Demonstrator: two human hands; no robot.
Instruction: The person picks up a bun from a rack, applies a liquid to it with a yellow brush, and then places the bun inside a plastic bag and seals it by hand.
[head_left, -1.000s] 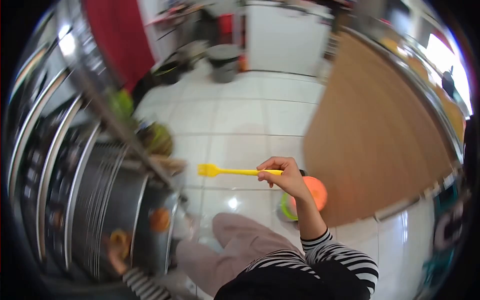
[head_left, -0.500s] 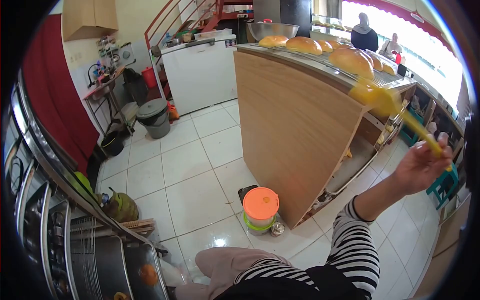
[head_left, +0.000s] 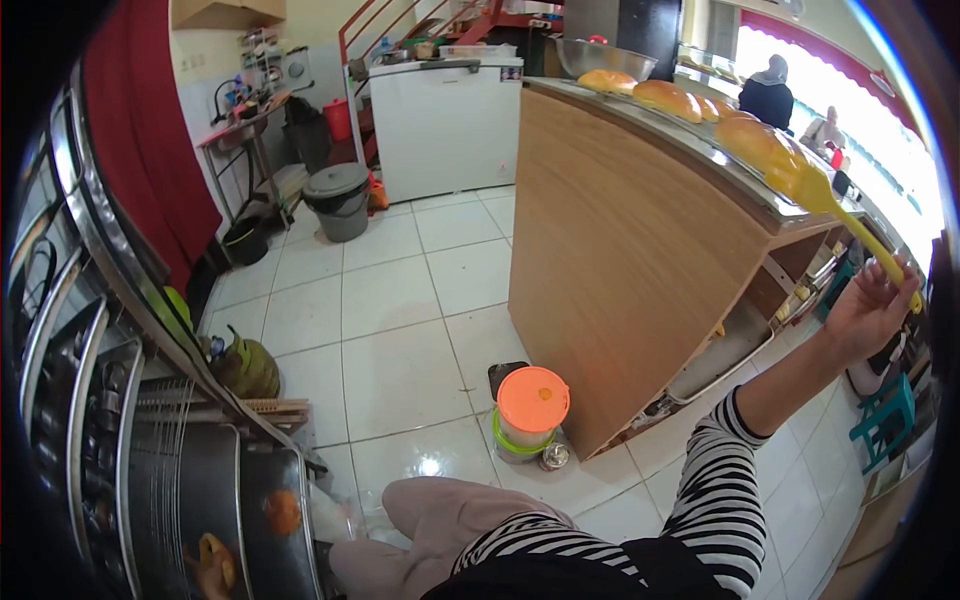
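Note:
My right hand (head_left: 873, 305) is closed round the handle of a yellow pastry brush (head_left: 865, 235), its arm stretched out to the right. The wide brush head lies against the near end of a large, shiny golden bread loaf (head_left: 755, 143). Behind it, more browned loaves, one nearer the middle (head_left: 667, 100) and one at the far left end (head_left: 607, 81), sit along the counter top on what looks like a wire rack. The left striped sleeve (head_left: 530, 535) shows in part at the bottom, but my left hand is out of view.
The wooden counter (head_left: 630, 250) stands to my right. By its foot is an orange-lidded tub (head_left: 533, 398). A tray rack (head_left: 150, 290) is close on my left, with a green gas cylinder (head_left: 248, 368) beyond. Two people are near the window.
The brush has come down from a blurred position beside the counter's corner onto the loaf. The view has turned slightly, so the counter appears further right.

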